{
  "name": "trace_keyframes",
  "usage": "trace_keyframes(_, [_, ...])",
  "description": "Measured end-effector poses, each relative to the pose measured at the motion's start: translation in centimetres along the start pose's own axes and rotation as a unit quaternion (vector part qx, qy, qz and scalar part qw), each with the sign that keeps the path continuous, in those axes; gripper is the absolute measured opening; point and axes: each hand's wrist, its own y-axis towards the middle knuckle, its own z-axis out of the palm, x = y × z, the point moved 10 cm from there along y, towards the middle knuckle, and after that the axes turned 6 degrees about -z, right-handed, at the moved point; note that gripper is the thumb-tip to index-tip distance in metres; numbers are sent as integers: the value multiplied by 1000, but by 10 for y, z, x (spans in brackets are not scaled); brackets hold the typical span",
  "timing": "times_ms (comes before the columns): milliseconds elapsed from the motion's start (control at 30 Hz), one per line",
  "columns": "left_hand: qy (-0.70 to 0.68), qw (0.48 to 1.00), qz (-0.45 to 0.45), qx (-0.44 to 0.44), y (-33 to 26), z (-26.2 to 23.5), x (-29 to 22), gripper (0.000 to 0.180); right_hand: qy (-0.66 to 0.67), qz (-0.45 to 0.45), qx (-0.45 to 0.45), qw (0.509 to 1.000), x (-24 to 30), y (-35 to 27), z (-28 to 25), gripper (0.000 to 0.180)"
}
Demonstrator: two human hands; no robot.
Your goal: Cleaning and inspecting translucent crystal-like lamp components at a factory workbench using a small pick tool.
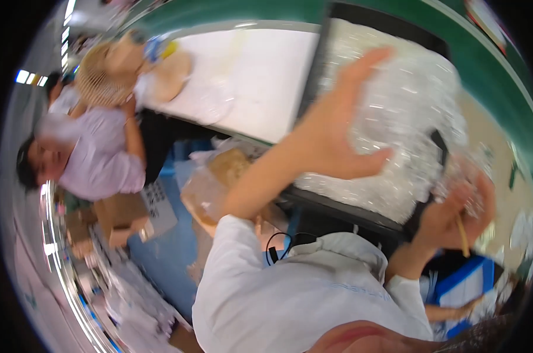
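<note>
Plastic (407,100), clear and crinkled, is heaped in a black tray (396,23) in front of me, seen from my head view. It fills the tray nearly from rim to rim and bulges over the right side.

My left grip (336,132) is spread wide over the near left part of the heap, thumb well apart from the fingers, with nothing between them; I cannot tell whether it touches the plastic. My right grip (445,220) is curled narrow at the tray's near right corner, holding a clear piece (465,187) of crinkled plastic. A thin yellow strip (463,236) hangs down from it; blur hides how my fingers pinch it.

Left of the tray runs a white table (266,76). At its far end sits a co-worker (104,150) in a pale shirt, beside a brown woven piece (96,76) and a flat tan one (172,76). Below the table, near my left forearm, there is clear wrapping (201,194) around something brown. Further left stands an open carton (119,215) beside a blue floor (166,250).

Right of the tray, green and pale scraps lie on a beige surface (487,132). Under my right grip, lower down, another person's hand (461,312) is near a blue frame (454,285).
</note>
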Motion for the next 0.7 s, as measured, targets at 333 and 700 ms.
trace_keyframes(333, [-64,990,-58,-113,-6,-33,9,107,-27,-93,118,988,50,33,33,30])
trace_keyframes(700, [-8,966,81,-244,-14,-39,-13,86,59,-130,175,974,53,4,35,28])
